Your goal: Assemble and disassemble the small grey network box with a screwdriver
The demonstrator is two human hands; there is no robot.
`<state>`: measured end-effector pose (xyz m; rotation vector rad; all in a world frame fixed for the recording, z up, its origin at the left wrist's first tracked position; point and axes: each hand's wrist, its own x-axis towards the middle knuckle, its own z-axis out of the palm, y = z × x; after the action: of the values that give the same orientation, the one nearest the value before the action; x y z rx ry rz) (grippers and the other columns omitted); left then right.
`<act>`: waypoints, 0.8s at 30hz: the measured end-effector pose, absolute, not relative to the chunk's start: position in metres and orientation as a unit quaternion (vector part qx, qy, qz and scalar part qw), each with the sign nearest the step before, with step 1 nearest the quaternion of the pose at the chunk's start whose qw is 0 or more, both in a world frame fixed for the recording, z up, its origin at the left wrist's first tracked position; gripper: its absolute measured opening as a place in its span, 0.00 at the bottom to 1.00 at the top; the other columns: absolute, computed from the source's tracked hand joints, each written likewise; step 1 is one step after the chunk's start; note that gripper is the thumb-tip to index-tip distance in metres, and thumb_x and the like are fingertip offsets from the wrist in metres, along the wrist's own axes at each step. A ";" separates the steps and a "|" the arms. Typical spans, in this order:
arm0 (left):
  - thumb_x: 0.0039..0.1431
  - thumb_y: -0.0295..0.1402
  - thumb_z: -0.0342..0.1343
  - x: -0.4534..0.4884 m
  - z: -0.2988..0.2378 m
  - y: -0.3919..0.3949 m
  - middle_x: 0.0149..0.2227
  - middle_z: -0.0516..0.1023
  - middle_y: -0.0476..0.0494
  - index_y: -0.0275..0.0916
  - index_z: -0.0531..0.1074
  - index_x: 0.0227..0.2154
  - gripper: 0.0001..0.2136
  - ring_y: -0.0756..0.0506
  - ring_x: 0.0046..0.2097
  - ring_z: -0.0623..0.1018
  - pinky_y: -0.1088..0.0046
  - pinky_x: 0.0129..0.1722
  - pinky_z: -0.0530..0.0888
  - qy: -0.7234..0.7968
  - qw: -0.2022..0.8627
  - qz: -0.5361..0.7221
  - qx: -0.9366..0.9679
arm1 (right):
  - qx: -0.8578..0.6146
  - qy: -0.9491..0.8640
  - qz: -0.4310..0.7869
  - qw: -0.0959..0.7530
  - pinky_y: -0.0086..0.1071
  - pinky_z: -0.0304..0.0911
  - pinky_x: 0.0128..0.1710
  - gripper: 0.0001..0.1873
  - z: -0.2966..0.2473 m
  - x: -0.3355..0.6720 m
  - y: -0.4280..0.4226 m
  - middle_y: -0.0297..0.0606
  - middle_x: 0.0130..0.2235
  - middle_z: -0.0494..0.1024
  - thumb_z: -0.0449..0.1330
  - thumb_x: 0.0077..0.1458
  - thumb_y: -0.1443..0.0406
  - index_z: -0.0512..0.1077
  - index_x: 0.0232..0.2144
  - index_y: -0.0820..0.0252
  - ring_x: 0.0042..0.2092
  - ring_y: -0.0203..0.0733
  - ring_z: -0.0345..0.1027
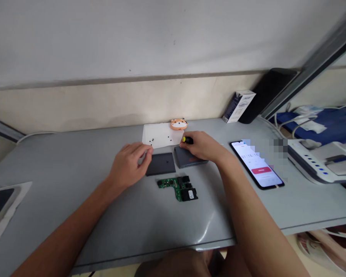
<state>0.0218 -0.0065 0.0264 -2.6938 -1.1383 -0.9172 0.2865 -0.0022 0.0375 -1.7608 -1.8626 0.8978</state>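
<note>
My left hand (132, 159) rests on the grey table (75, 192) with its fingers curled against the left edge of a flat dark cover plate (162, 164). My right hand (204, 146) is closed round a screwdriver with a yellow and black handle (187, 140) and lies over a dark grey device case (187, 158). A green circuit board (178, 186) with black ports lies just in front of both. Behind them, a white sheet (161, 135) carries several small black screws.
An orange animal-shaped figure (178, 124) sits behind the sheet. A lit phone (256, 164) lies to the right, with a white power strip (317, 163) beyond it. A small box (238, 106) and a black object stand by the wall. A bag lies at far left.
</note>
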 end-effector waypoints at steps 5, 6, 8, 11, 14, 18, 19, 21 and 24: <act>0.69 0.40 0.44 0.010 0.024 0.010 0.26 0.76 0.47 0.41 0.71 0.30 0.15 0.46 0.27 0.70 0.69 0.31 0.62 -0.515 -0.048 -0.204 -0.831 | -0.621 -0.669 0.342 0.224 0.31 0.66 0.20 0.05 0.039 0.286 -0.003 0.40 0.33 0.79 0.60 0.62 0.66 0.75 0.33 0.56 0.26 0.38 0.69; 0.68 0.41 0.44 0.010 0.024 0.010 0.25 0.74 0.48 0.41 0.69 0.29 0.15 0.46 0.27 0.69 0.69 0.31 0.60 -0.527 -0.062 -0.188 -0.826 | -0.622 -0.668 0.344 0.223 0.31 0.66 0.21 0.05 0.039 0.286 -0.004 0.39 0.33 0.79 0.60 0.62 0.66 0.74 0.33 0.56 0.26 0.38 0.69; 0.67 0.43 0.43 0.012 0.025 0.010 0.24 0.71 0.49 0.42 0.65 0.27 0.16 0.47 0.25 0.66 0.69 0.30 0.58 -0.543 -0.081 -0.169 -0.819 | -0.628 -0.663 0.346 0.217 0.31 0.67 0.21 0.06 0.040 0.286 -0.004 0.38 0.32 0.78 0.60 0.63 0.65 0.73 0.32 0.56 0.26 0.38 0.70; 0.67 0.45 0.42 0.014 0.027 0.008 0.21 0.66 0.49 0.42 0.58 0.24 0.18 0.48 0.24 0.63 0.69 0.29 0.57 -0.551 -0.092 -0.152 -0.815 | -0.628 -0.662 0.350 0.214 0.31 0.66 0.22 0.06 0.040 0.286 -0.004 0.38 0.33 0.78 0.60 0.63 0.64 0.73 0.32 0.56 0.26 0.38 0.70; 0.66 0.46 0.40 0.015 0.029 0.007 0.20 0.64 0.48 0.42 0.54 0.22 0.19 0.48 0.24 0.62 0.68 0.29 0.55 -0.550 -0.094 -0.142 -0.818 | -0.628 -0.677 0.323 0.209 0.31 0.64 0.23 0.05 0.041 0.286 -0.003 0.38 0.32 0.79 0.60 0.62 0.64 0.74 0.32 0.55 0.27 0.38 0.69; 0.66 0.48 0.39 0.015 0.029 0.007 0.19 0.62 0.48 0.42 0.52 0.20 0.21 0.47 0.23 0.60 0.67 0.29 0.55 -0.557 -0.105 -0.124 -0.814 | -0.632 -0.694 0.285 0.196 0.32 0.63 0.27 0.05 0.043 0.288 -0.004 0.37 0.32 0.79 0.61 0.61 0.64 0.74 0.31 0.55 0.30 0.40 0.70; 0.65 0.48 0.39 0.015 0.029 0.008 0.19 0.62 0.48 0.42 0.52 0.20 0.21 0.47 0.23 0.60 0.67 0.29 0.55 -0.559 -0.109 -0.120 -0.813 | -0.632 -0.694 0.285 0.194 0.32 0.63 0.27 0.06 0.043 0.288 -0.004 0.37 0.32 0.79 0.61 0.61 0.64 0.73 0.31 0.55 0.29 0.40 0.70; 0.65 0.49 0.39 0.015 0.029 0.009 0.19 0.63 0.47 0.42 0.53 0.20 0.22 0.47 0.23 0.61 0.67 0.29 0.55 -0.557 -0.117 -0.114 -0.814 | -0.634 -0.691 0.292 0.188 0.31 0.63 0.26 0.06 0.044 0.288 -0.004 0.36 0.32 0.79 0.60 0.62 0.65 0.72 0.31 0.56 0.28 0.38 0.69; 0.65 0.49 0.39 0.014 0.029 0.010 0.20 0.65 0.47 0.41 0.53 0.20 0.22 0.47 0.24 0.62 0.67 0.29 0.57 -0.555 -0.133 -0.105 -0.815 | -0.633 -0.684 0.310 0.188 0.29 0.63 0.25 0.05 0.045 0.288 -0.005 0.36 0.33 0.79 0.59 0.63 0.65 0.72 0.32 0.57 0.26 0.36 0.69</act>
<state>0.0137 0.0099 0.0287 -2.8017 -1.9077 -0.3601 0.2882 -0.0048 0.0453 -1.7798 -1.9251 0.8724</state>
